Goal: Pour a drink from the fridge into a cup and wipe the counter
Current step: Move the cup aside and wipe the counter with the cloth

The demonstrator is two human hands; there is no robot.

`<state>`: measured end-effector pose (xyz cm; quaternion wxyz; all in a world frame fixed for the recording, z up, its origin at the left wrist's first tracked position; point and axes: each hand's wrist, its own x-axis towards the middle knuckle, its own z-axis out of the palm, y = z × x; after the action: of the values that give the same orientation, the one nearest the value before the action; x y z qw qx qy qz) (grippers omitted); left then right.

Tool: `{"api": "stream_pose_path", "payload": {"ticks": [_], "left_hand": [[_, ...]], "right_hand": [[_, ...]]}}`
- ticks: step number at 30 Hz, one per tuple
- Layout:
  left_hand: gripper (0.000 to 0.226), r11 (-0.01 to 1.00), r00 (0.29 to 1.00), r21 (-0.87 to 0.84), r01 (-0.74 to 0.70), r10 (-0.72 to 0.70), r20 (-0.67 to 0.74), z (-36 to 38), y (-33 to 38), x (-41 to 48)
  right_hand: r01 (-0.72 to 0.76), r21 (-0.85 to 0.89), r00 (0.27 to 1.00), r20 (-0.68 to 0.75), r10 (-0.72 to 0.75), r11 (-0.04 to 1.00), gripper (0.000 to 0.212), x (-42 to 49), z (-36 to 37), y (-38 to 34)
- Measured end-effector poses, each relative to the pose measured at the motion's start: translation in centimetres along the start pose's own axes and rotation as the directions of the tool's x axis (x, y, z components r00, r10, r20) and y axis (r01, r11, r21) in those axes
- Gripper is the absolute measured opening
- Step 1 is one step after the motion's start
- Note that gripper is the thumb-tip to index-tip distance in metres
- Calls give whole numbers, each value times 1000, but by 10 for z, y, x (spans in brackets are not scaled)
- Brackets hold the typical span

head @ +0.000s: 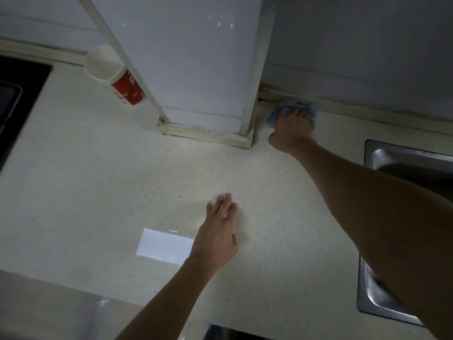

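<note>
A red and white paper cup (115,76) stands on the pale speckled counter (98,180) at the back left, against a white pillar. My right hand (291,130) reaches to the back wall right of the pillar and presses a crumpled blue cloth (289,107) onto the counter in that corner. My left hand (218,231) lies flat on the counter in the middle, fingers stretched out, holding nothing. No drink container is in view.
A white pillar (196,69) rises from the counter at the back centre. A steel sink (402,163) sits at the right edge. A black cooktop (17,99) is at the far left. A bright light reflection (164,245) shows on the counter.
</note>
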<state>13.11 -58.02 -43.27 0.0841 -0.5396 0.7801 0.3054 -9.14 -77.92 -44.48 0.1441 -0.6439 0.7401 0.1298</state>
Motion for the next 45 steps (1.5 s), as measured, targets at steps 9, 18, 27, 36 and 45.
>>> {"api": "stream_pose_path", "payload": {"ticks": [9, 18, 27, 36, 45], "left_hand": [[72, 999, 999, -42, -25, 27, 43, -4, -4, -1], [76, 999, 996, -34, -27, 30, 84, -3, -4, 0], [78, 999, 993, -46, -5, 11, 115, -10, -7, 0], [58, 994, 992, -10, -109, 108, -58, 8, -27, -72], [47, 961, 955, 54, -271, 276, -107, 53, -72, -163]], "right_hand": [[-42, 131, 999, -8, 44, 990, 61, 4, -13, -40], [159, -3, 987, -27, -159, 987, 64, -23, 4, -26], [244, -78, 969, -7, -245, 967, 69, -100, 40, -35], [271, -66, 957, 123, -262, 960, 78, -232, 77, -74], [188, 28, 970, 152, -191, 982, 82, -358, 126, -116]]}}
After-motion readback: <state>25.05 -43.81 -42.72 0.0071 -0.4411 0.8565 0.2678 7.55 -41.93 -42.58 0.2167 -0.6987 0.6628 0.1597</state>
